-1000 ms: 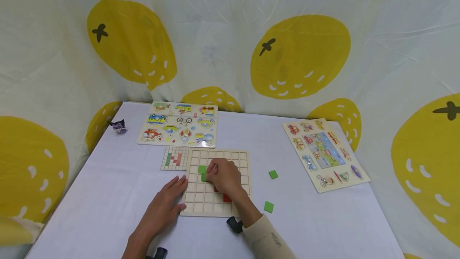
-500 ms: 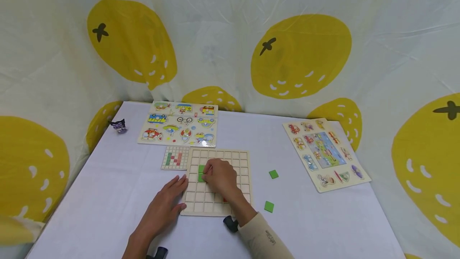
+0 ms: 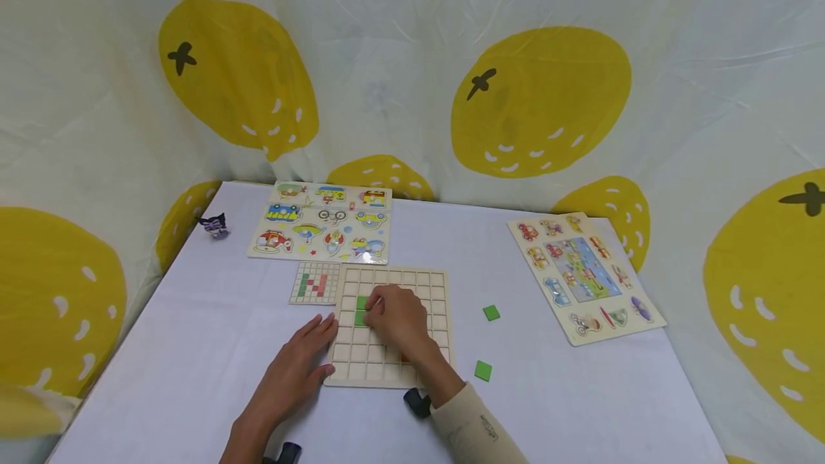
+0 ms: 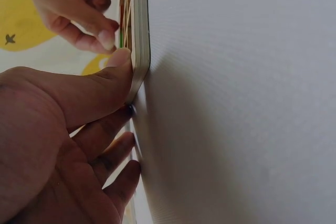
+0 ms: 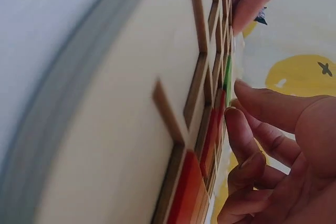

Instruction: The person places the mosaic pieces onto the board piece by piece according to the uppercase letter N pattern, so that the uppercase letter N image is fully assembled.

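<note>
A wooden grid board (image 3: 377, 372) lies flat on the table. My left hand (image 3: 293, 367) rests against its left edge, fingers fairly straight; in the left wrist view the left thumb (image 4: 107, 80) touches the board's rim. Two green square tiles (image 3: 361, 303) sit one below the other in the grid. My right hand (image 3: 399, 317) is over the board, its bent fingertips at the lower green tile. In the right wrist view the thumb (image 5: 262, 100) and forefinger stand a little apart, with nothing visible held between them. Red tiles (image 5: 189, 187) lie in the grid, mostly hidden under the right hand in the head view.
A small pattern card (image 3: 314, 283) with green and red squares lies at the board's upper left. Two loose green tiles (image 3: 483, 371) are right of it. Behind is a vehicle puzzle (image 3: 344, 231); another puzzle board (image 3: 606, 306) lies far right. A small figurine (image 3: 215, 226) stands back left.
The lower green tile has shifted slightly left and now lines up under the upper one. My right hand moved a little left with it, then stayed nearly still. The left hand has not moved.
</note>
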### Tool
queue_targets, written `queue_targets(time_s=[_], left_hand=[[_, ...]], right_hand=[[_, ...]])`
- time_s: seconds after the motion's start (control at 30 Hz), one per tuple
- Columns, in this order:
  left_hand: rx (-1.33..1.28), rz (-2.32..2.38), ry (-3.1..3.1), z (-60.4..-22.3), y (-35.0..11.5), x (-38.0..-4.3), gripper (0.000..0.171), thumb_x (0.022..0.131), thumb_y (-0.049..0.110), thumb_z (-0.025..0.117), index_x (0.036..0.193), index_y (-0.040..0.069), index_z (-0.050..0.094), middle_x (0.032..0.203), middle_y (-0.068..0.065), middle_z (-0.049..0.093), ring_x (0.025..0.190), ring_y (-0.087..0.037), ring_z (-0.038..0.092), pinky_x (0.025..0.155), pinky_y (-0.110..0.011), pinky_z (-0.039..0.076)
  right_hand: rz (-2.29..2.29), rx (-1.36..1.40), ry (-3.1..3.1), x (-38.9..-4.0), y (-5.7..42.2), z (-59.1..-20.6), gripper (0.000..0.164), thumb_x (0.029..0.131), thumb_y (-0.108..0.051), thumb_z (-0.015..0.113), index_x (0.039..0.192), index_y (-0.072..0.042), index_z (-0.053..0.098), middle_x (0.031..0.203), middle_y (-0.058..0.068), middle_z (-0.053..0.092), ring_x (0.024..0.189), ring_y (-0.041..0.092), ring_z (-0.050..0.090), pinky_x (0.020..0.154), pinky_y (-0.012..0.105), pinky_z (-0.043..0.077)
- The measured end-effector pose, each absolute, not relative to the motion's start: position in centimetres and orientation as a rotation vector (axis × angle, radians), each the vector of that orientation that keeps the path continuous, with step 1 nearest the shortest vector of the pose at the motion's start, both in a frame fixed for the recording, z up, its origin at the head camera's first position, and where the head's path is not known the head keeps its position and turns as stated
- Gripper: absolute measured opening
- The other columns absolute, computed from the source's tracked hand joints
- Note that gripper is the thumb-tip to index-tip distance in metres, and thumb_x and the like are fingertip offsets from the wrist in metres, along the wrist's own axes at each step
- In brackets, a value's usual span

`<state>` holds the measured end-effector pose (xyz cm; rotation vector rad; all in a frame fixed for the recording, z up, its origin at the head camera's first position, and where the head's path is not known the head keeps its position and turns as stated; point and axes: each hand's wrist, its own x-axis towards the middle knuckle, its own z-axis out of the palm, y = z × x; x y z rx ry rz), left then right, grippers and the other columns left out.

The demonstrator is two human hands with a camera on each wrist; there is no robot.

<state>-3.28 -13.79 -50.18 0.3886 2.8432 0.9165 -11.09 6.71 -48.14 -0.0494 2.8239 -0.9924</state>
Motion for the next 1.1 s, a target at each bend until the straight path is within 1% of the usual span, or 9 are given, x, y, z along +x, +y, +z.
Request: queue_targets(time_s=[0.1,0.27,0.37,0.53,0.6,0.67,0.93,1.1], left_hand=[[0.389,0.918,2.842,-50.2,-13.8,-3.2,0.078,0.087,0.008,0.087,0.157,0.008,0.052,0.166,-0.006,0.049,0.158,-0.035,0.039,0.124,-0.060,0.040],[0.382,0.921,2.851,-50.2,-13.7,-3.2,0.079,0.086,0.008,0.088,0.157,0.008,0.053,0.166,-0.006,0.049,0.158,-0.035,0.039,0.123,-0.059,0.041],[0.381,0.920,2.853,-50.2,-13.6,-3.2,0.079,0.085,0.008,0.088,0.156,0.008,0.053,0.166,-0.007,0.050,0.158,-0.035,0.040,0.123,-0.059,0.041],[0.377,0.886,2.859,-50.2,-13.6,-3.2,0.081,0.085,0.010,0.088,0.157,0.008,0.052,0.166,-0.006,0.049,0.158,-0.035,0.039,0.123,-0.058,0.041],[0.373,0.880,2.862,-50.2,-13.6,-3.2,0.081,0.085,0.010,0.089,0.158,0.009,0.051,0.167,-0.006,0.048,0.158,-0.035,0.039,0.123,-0.058,0.042],[0.376,0.880,2.866,-50.2,-13.6,-3.2,0.081,0.085,0.010,0.089,0.157,0.008,0.052,0.166,-0.007,0.049,0.158,-0.035,0.040,0.123,-0.058,0.042],[0.376,0.896,2.862,-50.3,-13.6,-3.2,0.081,0.085,0.010,0.089,0.157,0.008,0.053,0.166,-0.007,0.049,0.158,-0.035,0.040,0.122,-0.058,0.043],[0.360,0.885,2.840,-50.4,-13.6,-3.4,0.082,0.086,0.011,0.088,0.158,0.009,0.050,0.168,-0.007,0.047,0.160,-0.034,0.037,0.124,-0.058,0.041]], right_hand=[[-1.040,-0.029,2.832,-10.7,7.6,-47.9,0.012,0.087,-0.022,0.087,0.091,-0.023,0.076,0.070,-0.009,0.063,0.067,0.010,0.058,0.057,0.027,0.045],[-1.102,0.024,2.833,-10.4,9.7,-47.4,0.013,0.088,-0.022,0.086,0.097,-0.023,0.076,0.079,-0.007,0.066,0.077,0.014,0.059,0.060,0.030,0.048],[-1.152,0.052,2.829,-10.3,11.2,-47.2,0.015,0.088,-0.021,0.086,0.099,-0.022,0.076,0.081,-0.006,0.067,0.077,0.016,0.060,0.060,0.031,0.048],[-1.190,0.115,2.859,-10.1,14.0,-47.0,0.017,0.086,-0.017,0.089,0.099,-0.021,0.078,0.082,-0.005,0.069,0.070,0.017,0.056,0.055,0.030,0.042],[-1.189,0.138,2.873,-10.1,15.2,-47.0,0.019,0.085,-0.015,0.089,0.100,-0.021,0.079,0.082,-0.004,0.070,0.069,0.017,0.054,0.056,0.029,0.040],[-1.187,0.170,2.876,-10.0,16.4,-47.0,0.022,0.084,-0.015,0.091,0.102,-0.020,0.079,0.084,-0.003,0.071,0.069,0.018,0.053,0.058,0.030,0.040],[-1.132,0.258,2.877,-9.9,20.8,-47.1,0.024,0.086,-0.014,0.089,0.108,-0.019,0.079,0.092,-0.001,0.073,0.084,0.021,0.056,0.074,0.031,0.044],[-1.111,0.266,2.881,-9.7,23.2,-47.3,0.029,0.086,-0.008,0.087,0.112,-0.017,0.078,0.105,0.004,0.076,0.088,0.023,0.057,0.076,0.032,0.045]])
